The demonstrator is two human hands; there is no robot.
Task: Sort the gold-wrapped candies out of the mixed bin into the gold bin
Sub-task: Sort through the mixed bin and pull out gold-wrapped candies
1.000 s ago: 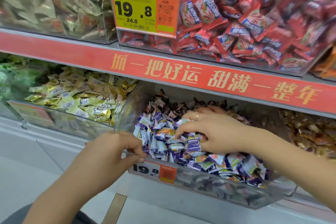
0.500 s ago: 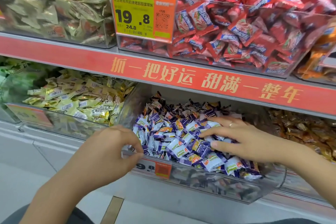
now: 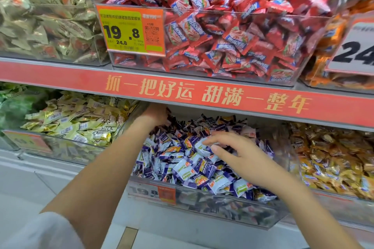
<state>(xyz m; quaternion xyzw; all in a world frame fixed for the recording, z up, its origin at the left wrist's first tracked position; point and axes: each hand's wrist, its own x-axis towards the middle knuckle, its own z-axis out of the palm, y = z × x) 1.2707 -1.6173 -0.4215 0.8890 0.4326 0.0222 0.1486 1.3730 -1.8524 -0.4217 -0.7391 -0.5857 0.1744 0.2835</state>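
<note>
The clear mixed bin (image 3: 204,205) on the lower shelf is heaped with purple-and-white candies (image 3: 182,166), with darker wrappers at the back. Left of it stands the gold bin (image 3: 60,148), filled with gold-wrapped candies (image 3: 81,124). My left hand (image 3: 155,116) reaches deep into the back left corner of the mixed bin, under the shelf edge; its fingers are buried among the dark wrappers. My right hand (image 3: 240,154) lies over the middle of the heap, its fingers stretched leftward and touching a white-and-purple candy, the thumb apart.
A red shelf strip (image 3: 202,95) with gold lettering runs just above both bins. Over it stand a bin of red candies (image 3: 222,32) with a price tag (image 3: 129,30) and a bin of pale green packets (image 3: 44,18). A bin of amber candies (image 3: 334,157) sits at the right.
My left hand has left the front rim of the mixed bin and gone into its back left corner. The right hand stayed on the heap. The camera has moved closer.
</note>
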